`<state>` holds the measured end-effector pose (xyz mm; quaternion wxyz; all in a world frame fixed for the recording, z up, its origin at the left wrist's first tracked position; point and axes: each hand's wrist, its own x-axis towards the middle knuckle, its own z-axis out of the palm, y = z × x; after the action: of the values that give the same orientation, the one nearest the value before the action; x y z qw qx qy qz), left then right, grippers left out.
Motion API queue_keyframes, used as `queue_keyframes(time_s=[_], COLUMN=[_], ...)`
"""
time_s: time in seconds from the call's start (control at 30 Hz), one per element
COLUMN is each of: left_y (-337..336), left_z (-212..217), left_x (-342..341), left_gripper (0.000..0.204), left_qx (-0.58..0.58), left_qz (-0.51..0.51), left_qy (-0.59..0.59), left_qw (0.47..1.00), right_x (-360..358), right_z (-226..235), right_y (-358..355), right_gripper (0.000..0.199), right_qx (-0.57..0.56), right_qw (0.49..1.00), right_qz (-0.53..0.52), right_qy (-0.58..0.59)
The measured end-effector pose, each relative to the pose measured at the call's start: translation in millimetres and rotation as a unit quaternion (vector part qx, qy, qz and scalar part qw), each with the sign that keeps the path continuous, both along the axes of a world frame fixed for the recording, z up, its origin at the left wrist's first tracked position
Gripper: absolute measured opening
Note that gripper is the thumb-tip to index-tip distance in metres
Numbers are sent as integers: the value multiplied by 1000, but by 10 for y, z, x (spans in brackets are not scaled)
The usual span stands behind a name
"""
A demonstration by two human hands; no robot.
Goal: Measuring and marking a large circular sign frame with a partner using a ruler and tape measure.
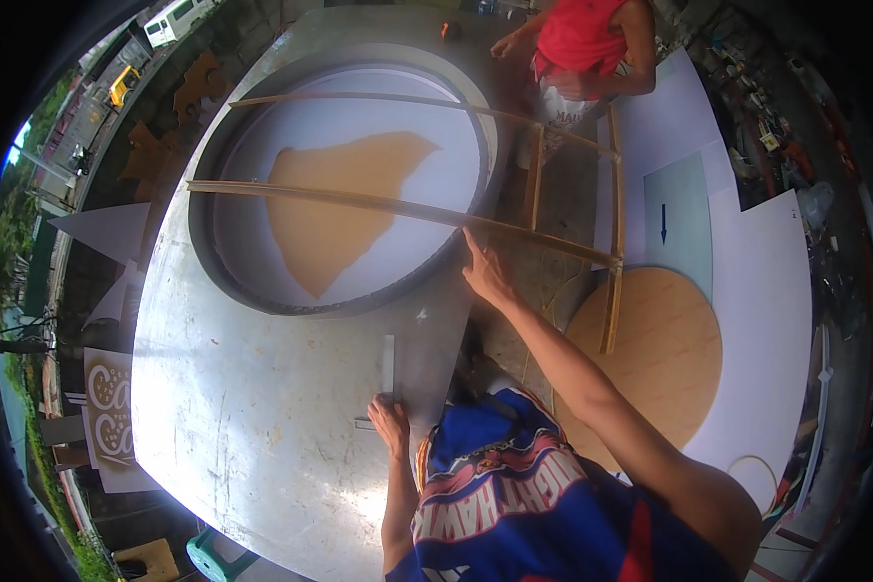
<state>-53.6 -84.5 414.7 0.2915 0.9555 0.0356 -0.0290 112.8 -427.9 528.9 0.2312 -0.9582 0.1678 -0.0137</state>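
Observation:
My left hand (pixel 388 424) is on the sheet-metal table, its fingers closed over the corner of a metal square (pixel 389 361). My right hand (pixel 488 274) reaches forward with the index finger stretched out and the other fingers loosely bent. That fingertip is at the long bar of a rusty metal frame (pixel 533 236), by the near right edge of a large round metal ring (pixel 335 308); whether it touches is hard to tell. The frame's two long bars lie across the ring. Inside the ring are a white surface and an irregular brown patch (pixel 335 209).
A co-worker in a red top (pixel 577 39) stands beyond the table's far right edge. To my right, a round brown board (pixel 650 359) lies on white sheets (pixel 766 291), under the frame's end. A green stool (pixel 213 558) stands at the lower left.

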Motion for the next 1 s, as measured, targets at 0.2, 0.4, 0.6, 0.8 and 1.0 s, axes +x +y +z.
queue_keyframes(time_s=[0.2,0.4,0.6,0.8,1.0], left_y=[-145,-174,-52,-104,-561], left_z=[87,-3,-113,174,962], left_x=[-15,113,57,52,338], left_gripper=[43,36,36,33,35], left_qx=[29,-7,-32,-114,-221], left_qz=[25,83,82,135,230], left_qy=[-12,13,11,36,-4], left_qw=[999,996,996,984,948], right_x=[56,141,114,192,176], right_z=[51,292,-128,-630,-542], right_y=[-33,-59,-154,-165,-209], right_gripper=[80,77,58,63,72], right_qx=[-6,-46,-168,-146,-41], right_qw=[1000,996,958,963,972], right_qz=[13,54,125,227,222], right_qy=[16,48,-195,-13,-60])
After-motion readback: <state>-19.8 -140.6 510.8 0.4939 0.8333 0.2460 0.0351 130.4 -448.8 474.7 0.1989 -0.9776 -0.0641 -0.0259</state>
